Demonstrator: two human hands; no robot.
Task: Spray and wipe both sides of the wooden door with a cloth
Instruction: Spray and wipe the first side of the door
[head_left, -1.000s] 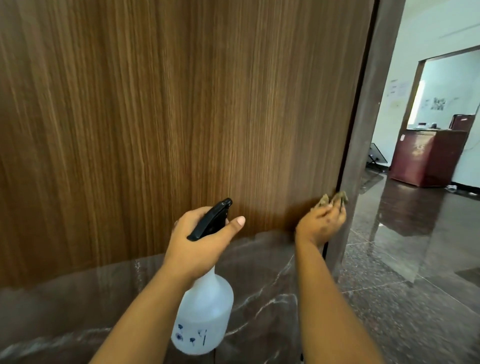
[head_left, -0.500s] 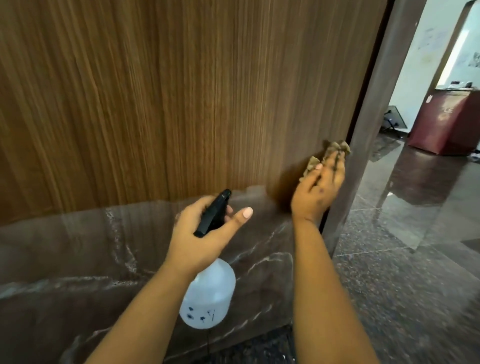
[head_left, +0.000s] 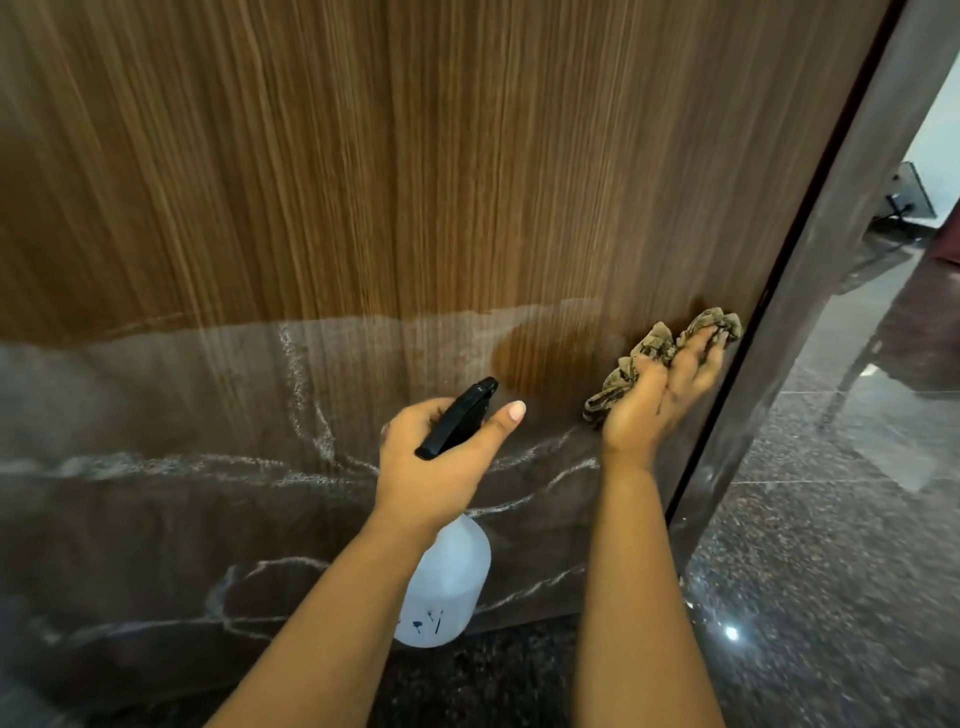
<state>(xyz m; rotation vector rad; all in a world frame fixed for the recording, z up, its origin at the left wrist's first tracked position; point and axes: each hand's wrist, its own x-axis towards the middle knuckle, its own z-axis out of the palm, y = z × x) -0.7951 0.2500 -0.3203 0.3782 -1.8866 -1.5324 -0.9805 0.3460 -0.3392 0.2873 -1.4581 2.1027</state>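
Note:
The wooden door (head_left: 415, 182) fills most of the view, with brown vertical grain above and a dark marble-patterned band along its foot. My left hand (head_left: 441, 467) grips the black trigger head of a translucent white spray bottle (head_left: 447, 587), which hangs in front of the lower band. My right hand (head_left: 660, 395) presses a crumpled brown patterned cloth (head_left: 649, 353) flat against the door close to its right edge, low down. A darker damp patch shows on the wood just left of the cloth.
The door's dark edge and frame (head_left: 810, 291) run diagonally at the right. Beyond it lies a glossy dark granite floor (head_left: 831, 571). A maroon piece of furniture (head_left: 935, 312) and a small black stand (head_left: 909, 192) are at the far right.
The view has tilted down and closer to the door's foot. My right hand has kept rubbing the cloth near the door's right edge; my left hand still holds the bottle.

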